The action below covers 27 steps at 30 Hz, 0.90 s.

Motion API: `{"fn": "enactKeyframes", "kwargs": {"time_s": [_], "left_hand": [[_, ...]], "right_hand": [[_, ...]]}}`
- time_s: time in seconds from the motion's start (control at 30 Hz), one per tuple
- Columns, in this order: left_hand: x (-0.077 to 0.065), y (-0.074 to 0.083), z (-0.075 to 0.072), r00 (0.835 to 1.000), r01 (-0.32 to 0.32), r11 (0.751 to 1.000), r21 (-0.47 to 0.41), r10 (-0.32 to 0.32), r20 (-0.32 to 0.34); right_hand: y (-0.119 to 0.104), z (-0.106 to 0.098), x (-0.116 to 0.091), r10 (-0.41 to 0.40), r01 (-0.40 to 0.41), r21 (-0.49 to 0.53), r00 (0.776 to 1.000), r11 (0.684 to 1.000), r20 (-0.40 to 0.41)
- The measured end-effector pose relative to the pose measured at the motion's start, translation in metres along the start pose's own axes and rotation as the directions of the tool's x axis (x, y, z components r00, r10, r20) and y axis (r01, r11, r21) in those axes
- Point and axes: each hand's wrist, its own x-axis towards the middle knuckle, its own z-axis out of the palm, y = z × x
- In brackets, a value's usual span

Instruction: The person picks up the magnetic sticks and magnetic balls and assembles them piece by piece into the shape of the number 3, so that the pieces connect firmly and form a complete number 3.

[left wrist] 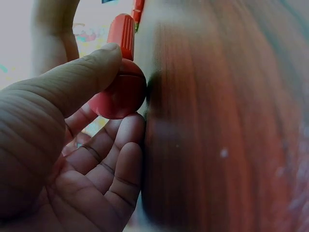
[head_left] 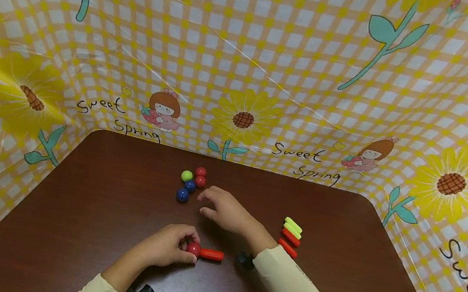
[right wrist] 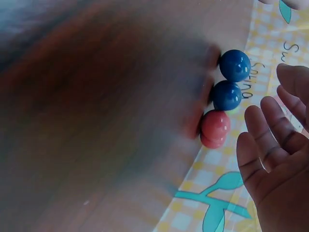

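Observation:
My left hand (head_left: 171, 248) pinches a red ball (head_left: 193, 249) low over the dark table, thumb on one side and fingertips on the other. A red ridged stick (head_left: 212, 255) meets the ball end-on and points right; in the left wrist view the stick (left wrist: 122, 36) stands beyond the ball (left wrist: 120, 94). My right hand (head_left: 224, 208) is held over the table, its fingers loosely bent and holding nothing. Just past its fingertips lie two blue balls (head_left: 182, 195), two red balls (head_left: 200, 181) and a green ball (head_left: 187, 176), grouped together.
To the right, beside the right forearm, lie two yellow-green sticks (head_left: 293, 226) and two red sticks (head_left: 288, 247). The brown tabletop (head_left: 123, 191) ends at a checked, flowered cloth (head_left: 243, 69) that rises at the back and both sides.

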Motion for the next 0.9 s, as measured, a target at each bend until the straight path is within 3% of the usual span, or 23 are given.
{"fn": "enactKeyframes", "kwargs": {"time_s": [0.47, 0.9], "left_hand": [[-0.002, -0.001, -0.001, 1.0, 0.001, 1.0, -0.007, -0.001, 0.001], [-0.002, -0.002, -0.002, 1.0, 0.0, 1.0, -0.021, 0.0, 0.004]], "right_hand": [[0.005, 0.017, 0.037, -0.026, 0.026, 0.017, 1.0, 1.0, 0.007], [0.004, 0.026, 0.055, -0.02, 0.025, -0.101, 0.999, 0.995, 0.048]]}}
